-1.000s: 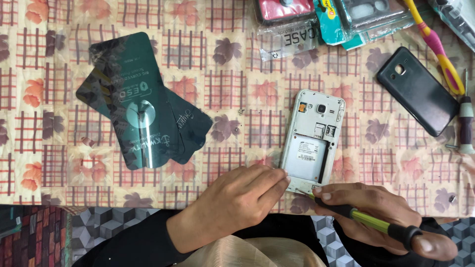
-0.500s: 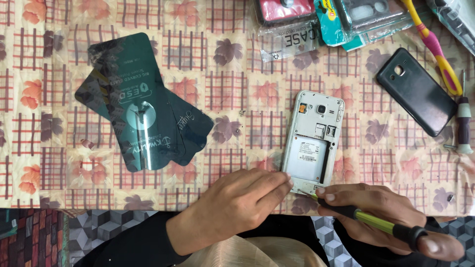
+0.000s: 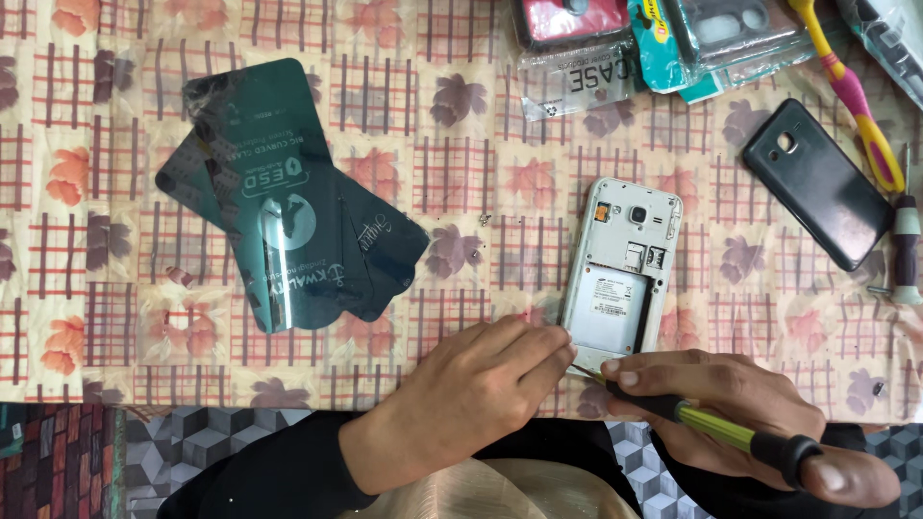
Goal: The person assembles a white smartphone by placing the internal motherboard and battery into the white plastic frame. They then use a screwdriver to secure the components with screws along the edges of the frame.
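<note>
Open-backed white phone (image 3: 617,269) lies flat on worktop (image 3: 461,173). Left hand (image 3: 471,399) presses fingertips on its lower left corner, steadying it; right hand (image 3: 716,404) pinches screwdriver (image 3: 711,428), tip at phone's bottom edge.

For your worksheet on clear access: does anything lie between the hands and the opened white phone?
Nothing visible does. The left hand touches the lower edge of the opened white phone; the right hand points its yellow-handled screwdriver at that edge.

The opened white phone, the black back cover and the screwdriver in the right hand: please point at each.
opened white phone (image 3: 615,279), head view, middle of its back.
black back cover (image 3: 815,183), head view, centre.
screwdriver (image 3: 716,430), head view, yellow-green shaft.
</note>
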